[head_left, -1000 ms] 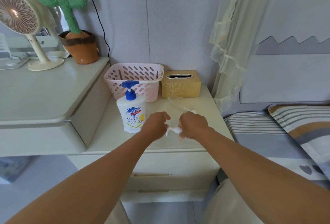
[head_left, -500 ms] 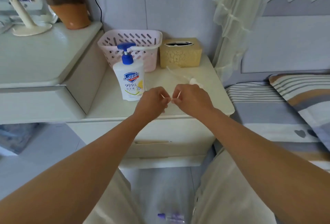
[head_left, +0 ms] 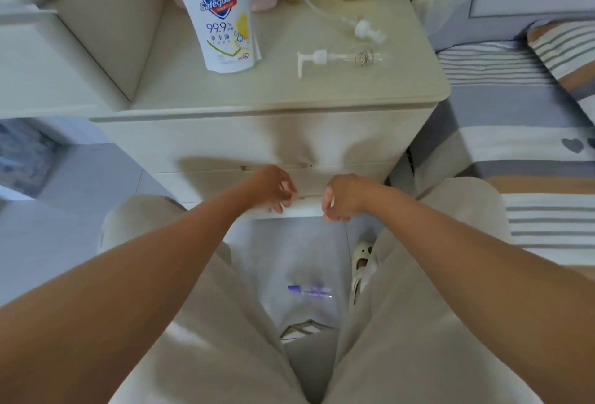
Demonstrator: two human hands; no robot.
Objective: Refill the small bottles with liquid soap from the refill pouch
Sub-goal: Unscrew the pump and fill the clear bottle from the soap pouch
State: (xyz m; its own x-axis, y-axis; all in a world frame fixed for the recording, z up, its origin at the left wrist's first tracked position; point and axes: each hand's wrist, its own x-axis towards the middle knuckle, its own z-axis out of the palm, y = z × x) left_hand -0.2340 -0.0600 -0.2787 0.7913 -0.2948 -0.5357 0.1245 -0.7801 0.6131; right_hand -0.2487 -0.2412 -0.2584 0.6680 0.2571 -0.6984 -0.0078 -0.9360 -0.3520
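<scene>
Both hands hang low in the middle of the frame, in front of the nightstand's drawer front. The left hand (head_left: 273, 189) and the right hand (head_left: 343, 196) are loosely curled, fingers half bent, and neither holds anything.

On the nightstand top (head_left: 322, 91), upper centre, a small clear pump bottle (head_left: 341, 57) lies on its side, nozzle toward the left. Just above and right of it lies a loose pump head (head_left: 365, 28) with its thin dip tube. The big Safeguard soap bottle (head_left: 222, 14) stands upright to their left; no refill pouch shows.

The small bottle looks light, hard and smooth, so it would likely roll or slip; gripping its barrel seems safest. Open surface lies in front of it, though the rounded front edge is near. A purple item (head_left: 309, 291) lies on the floor between the knees.
</scene>
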